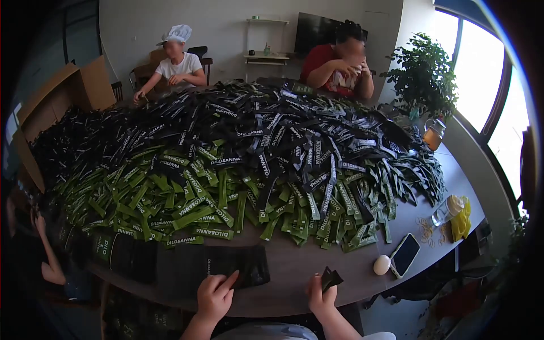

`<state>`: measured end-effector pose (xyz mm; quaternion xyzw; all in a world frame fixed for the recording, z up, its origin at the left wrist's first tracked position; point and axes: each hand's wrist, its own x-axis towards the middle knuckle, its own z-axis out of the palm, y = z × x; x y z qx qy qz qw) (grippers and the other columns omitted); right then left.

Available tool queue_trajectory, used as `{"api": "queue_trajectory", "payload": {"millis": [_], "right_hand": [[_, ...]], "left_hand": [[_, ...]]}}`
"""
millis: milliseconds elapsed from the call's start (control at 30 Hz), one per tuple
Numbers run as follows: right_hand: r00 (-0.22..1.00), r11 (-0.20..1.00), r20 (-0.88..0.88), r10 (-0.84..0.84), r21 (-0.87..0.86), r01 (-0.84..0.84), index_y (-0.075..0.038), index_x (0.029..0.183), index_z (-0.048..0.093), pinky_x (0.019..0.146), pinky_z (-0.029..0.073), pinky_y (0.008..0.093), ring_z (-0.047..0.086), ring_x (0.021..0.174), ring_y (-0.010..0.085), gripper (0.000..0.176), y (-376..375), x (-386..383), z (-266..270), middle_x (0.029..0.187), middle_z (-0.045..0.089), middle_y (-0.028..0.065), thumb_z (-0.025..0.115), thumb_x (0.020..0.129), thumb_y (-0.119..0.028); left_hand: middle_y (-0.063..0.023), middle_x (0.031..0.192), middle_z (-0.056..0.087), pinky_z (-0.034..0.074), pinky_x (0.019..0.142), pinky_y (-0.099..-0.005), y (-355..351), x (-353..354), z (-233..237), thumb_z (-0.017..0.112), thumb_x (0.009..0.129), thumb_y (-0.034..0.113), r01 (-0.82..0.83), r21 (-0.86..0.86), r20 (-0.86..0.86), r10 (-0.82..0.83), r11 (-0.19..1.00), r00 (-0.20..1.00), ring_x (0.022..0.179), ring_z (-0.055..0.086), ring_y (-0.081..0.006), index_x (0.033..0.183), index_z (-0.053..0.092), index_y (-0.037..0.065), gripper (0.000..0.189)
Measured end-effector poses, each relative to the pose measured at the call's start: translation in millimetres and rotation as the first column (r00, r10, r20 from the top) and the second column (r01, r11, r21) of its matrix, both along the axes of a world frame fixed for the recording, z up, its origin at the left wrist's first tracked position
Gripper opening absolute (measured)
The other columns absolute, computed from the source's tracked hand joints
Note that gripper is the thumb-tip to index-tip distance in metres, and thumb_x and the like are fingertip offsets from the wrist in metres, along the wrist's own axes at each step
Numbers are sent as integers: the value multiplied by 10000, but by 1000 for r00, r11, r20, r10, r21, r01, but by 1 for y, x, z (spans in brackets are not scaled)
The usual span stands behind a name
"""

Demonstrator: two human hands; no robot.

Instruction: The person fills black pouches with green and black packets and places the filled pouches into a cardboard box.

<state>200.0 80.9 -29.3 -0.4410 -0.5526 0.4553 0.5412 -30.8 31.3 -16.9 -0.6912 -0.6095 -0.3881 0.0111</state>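
Observation:
My left hand (214, 296) is at the near edge of the table, its index finger stretched over a flat black pouch (249, 265) and its thumb at the pouch's lower edge. White lettering runs along that pouch. To the right, my right hand (322, 293) is closed around a few small dark stick sachets (331, 277), whose ends stick out above the fingers. Beyond both hands lies a wide heap of printed stick sachets, green ones (192, 212) on the near side and black ones (249, 130) farther back.
At right are a phone (405, 255), a white egg-shaped object (382, 264), rubber bands (425, 229), a clear bottle (447, 209) and a yellow bag (461, 221). A jar (434, 135) stands farther back. Two people sit across; another person's arm (50, 249) shows left, near a cardboard box (93, 85).

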Motion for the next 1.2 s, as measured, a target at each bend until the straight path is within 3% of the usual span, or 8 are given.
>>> {"api": "queue_trajectory", "payload": {"millis": [300,333,467,533,567,667,1033,1200], "right_hand": [[960,941,167,225,-291,-170,-13,906,538,596,443,250,550,631,110,328,2,-40,33,710,598,45,705,700,-205],[962,944,160,221,-284,-169,-13,906,538,596,443,250,550,631,110,328,0,-41,34,710,598,45,705,700,-205],[970,998,242,14,-60,1,-17,974,533,652,468,260,604,721,137,357,-4,-44,32,793,619,81,702,697,-167],[982,996,179,-66,71,54,-22,995,532,668,474,263,617,747,147,362,-6,-46,33,808,621,92,696,701,-154],[961,984,218,170,8,-176,-29,998,541,659,481,266,623,750,172,328,-12,-45,39,814,621,107,674,716,-129],[853,876,331,403,128,-464,-21,952,580,630,484,270,631,739,182,247,-18,-51,45,809,628,113,656,723,-73],[843,905,352,406,-26,-425,-17,844,589,551,461,236,609,617,132,166,-16,-49,36,696,611,93,667,732,-111],[727,722,134,673,93,-686,-15,922,570,559,471,251,624,638,195,258,-4,-43,68,722,609,97,673,734,-158]], "left_hand": [[11,650,421,354,507,-272,-3,30,10,556,623,11,250,10,-153,-246,968,957,575,446,-137,976,650,159,394],[-40,857,511,408,655,-319,-9,24,13,627,660,138,254,-221,-227,-303,942,926,767,514,-181,1111,563,152,456],[-78,949,510,415,705,-355,-14,20,24,706,570,163,266,-184,-341,-315,946,886,864,521,-231,1130,549,155,582],[-213,1216,242,243,865,-510,-14,22,23,727,555,391,261,-94,-265,-277,961,924,1106,288,-379,1287,232,184,908],[-280,1350,108,158,945,-588,-15,23,22,737,547,505,253,-53,-220,-259,966,940,1227,172,-453,1365,74,199,1097],[-267,1336,154,195,941,-572,2,22,22,740,564,463,302,-46,-160,-306,952,939,1201,239,-435,1368,35,207,1099],[-180,1186,423,380,823,-440,-1,18,22,782,538,260,485,16,111,-483,875,868,989,485,-305,1348,85,118,1078],[-139,1065,523,449,726,-325,-9,11,31,761,563,117,475,21,275,-462,880,843,881,550,-245,1299,264,69,890]]}}
